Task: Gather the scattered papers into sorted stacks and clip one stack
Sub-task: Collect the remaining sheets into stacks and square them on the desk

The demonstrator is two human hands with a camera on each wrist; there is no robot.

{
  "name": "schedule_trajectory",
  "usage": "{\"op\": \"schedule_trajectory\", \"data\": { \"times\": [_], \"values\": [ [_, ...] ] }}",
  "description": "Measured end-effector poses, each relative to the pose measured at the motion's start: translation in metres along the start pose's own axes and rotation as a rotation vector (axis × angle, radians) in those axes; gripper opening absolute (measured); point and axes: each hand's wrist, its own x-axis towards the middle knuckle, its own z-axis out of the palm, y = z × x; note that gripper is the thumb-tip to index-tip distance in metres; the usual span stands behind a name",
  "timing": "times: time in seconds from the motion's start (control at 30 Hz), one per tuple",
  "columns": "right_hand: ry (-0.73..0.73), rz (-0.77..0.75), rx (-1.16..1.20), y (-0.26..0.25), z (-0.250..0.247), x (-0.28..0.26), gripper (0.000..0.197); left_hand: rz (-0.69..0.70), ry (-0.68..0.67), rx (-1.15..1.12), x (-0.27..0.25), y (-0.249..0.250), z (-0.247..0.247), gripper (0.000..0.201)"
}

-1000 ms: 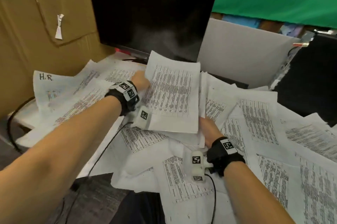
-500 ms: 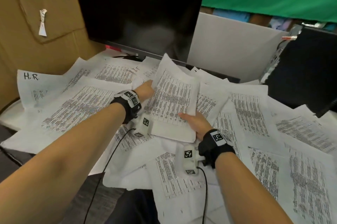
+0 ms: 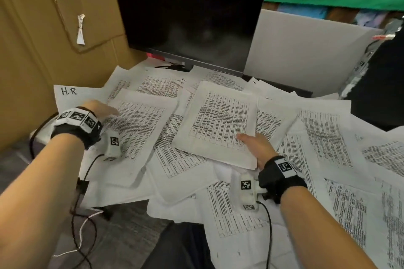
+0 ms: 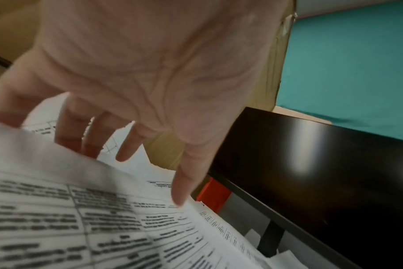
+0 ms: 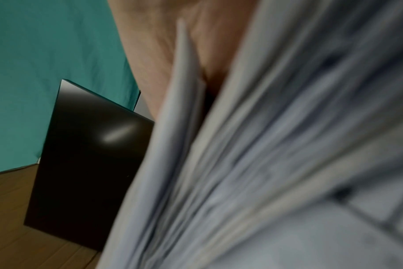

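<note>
Printed table sheets lie scattered all over the desk (image 3: 122, 220). My right hand (image 3: 253, 144) grips a gathered stack of papers (image 3: 220, 124) by its near right corner, thumb on top; in the right wrist view the stack's edges (image 5: 265, 163) fan out blurred against my right hand (image 5: 150, 45). My left hand (image 3: 102, 109) is apart from the stack, out at the left over a loose printed sheet (image 3: 140, 124). In the left wrist view my left hand (image 4: 131, 145) has straight, spread fingers whose tips touch that sheet (image 4: 81, 218). No clip is in view.
A sheet marked "H.R" (image 3: 70, 91) lies at the far left. A dark monitor (image 3: 192, 12) stands behind the papers, cardboard (image 3: 43, 28) at the left, a white partition (image 3: 306, 50) and a black object (image 3: 380, 93) at the right. Cables (image 3: 83, 203) hang off the near left edge.
My left hand has let go of the stack and moved left onto a loose sheet. The right hand now holds the stack alone, lower and flatter.
</note>
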Motion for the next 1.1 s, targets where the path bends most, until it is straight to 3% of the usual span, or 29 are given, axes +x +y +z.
{"op": "schedule_trajectory", "data": {
  "times": [0.13, 0.2, 0.33, 0.47, 0.67, 0.73, 0.83, 0.9, 1.03, 1.1],
  "values": [
    [0.001, -0.006, -0.006, 0.0, 0.001, -0.001, 0.015, 0.099, -0.058, 0.114, -0.02, 0.005, 0.006, 0.058],
    [0.0, -0.011, -0.012, 0.001, 0.001, -0.002, 0.017, 0.194, 0.029, 0.055, -0.031, 0.018, -0.007, 0.054],
    [0.005, -0.054, -0.026, 0.004, 0.002, -0.001, 0.006, 0.477, 0.382, -0.299, -0.075, 0.054, -0.063, 0.025],
    [0.009, -0.047, -0.032, 0.006, 0.005, 0.002, 0.027, 0.682, 0.419, -0.63, -0.108, 0.087, -0.099, 0.029],
    [0.025, -0.006, -0.013, 0.008, 0.004, 0.006, 0.036, 0.657, 0.144, -0.601, -0.077, 0.143, -0.041, 0.03],
    [0.01, -0.018, -0.022, 0.007, 0.003, 0.002, 0.025, 0.639, 0.048, -0.587, -0.07, 0.162, -0.004, 0.023],
    [-0.024, -0.039, -0.015, 0.006, 0.001, 0.0, 0.01, 0.589, -0.042, -0.495, -0.061, 0.18, 0.043, 0.036],
    [-0.02, -0.021, 0.068, 0.004, -0.001, -0.002, 0.019, 0.542, -0.04, -0.438, -0.056, 0.185, 0.062, 0.039],
    [-0.076, 0.061, 0.435, 0.002, -0.006, -0.006, 0.062, 0.447, -0.038, -0.477, -0.051, 0.185, 0.084, 0.044],
    [-0.111, 0.059, 0.462, 0.002, -0.006, -0.007, 0.06, 0.385, -0.076, -0.486, -0.049, 0.181, 0.09, 0.045]
  ]
}}
